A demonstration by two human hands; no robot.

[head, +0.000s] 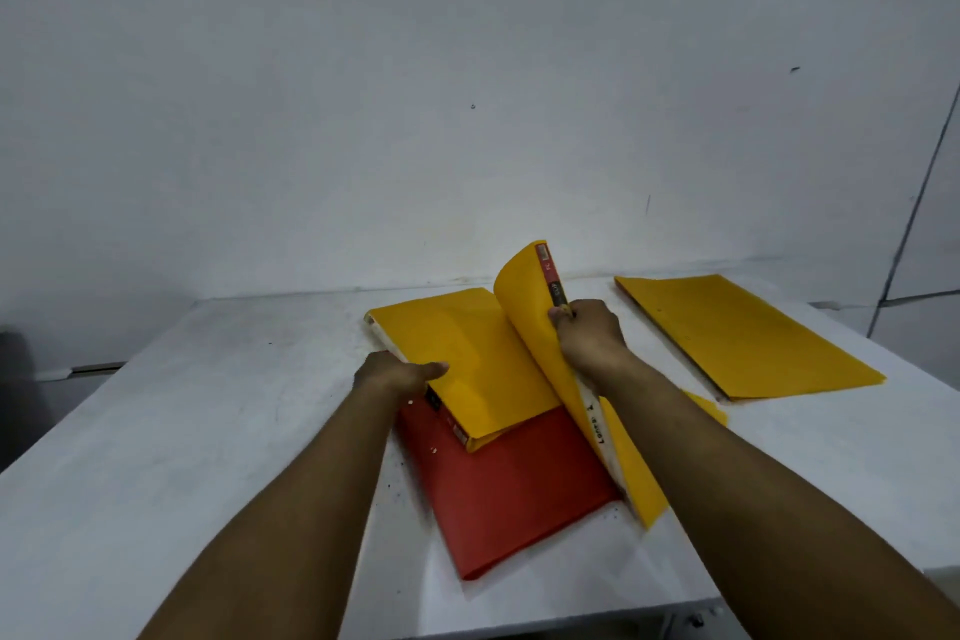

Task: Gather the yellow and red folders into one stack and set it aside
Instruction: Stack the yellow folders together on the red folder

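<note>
Head view, hands first: the left hand lies mostly flat, thumb out, pressing the left edge of a yellow folder that rests partly on a red folder. The right hand is closed in a pinch on the spine of a lifted yellow folder, whose cover curls upward and whose lower end trails down to the table beside the red one. That raised folder's long axis runs from the near right toward the far centre, roughly parallel to the two under the left hand, so I judge it needs only to swing left and down onto them. Farther right, well apart from both hands and nearer the right one, a separate yellow folder lies flat, its long axis angled the same way. By count: three yellow folders and one red, though sheets hidden beneath cannot be ruled out.
</note>
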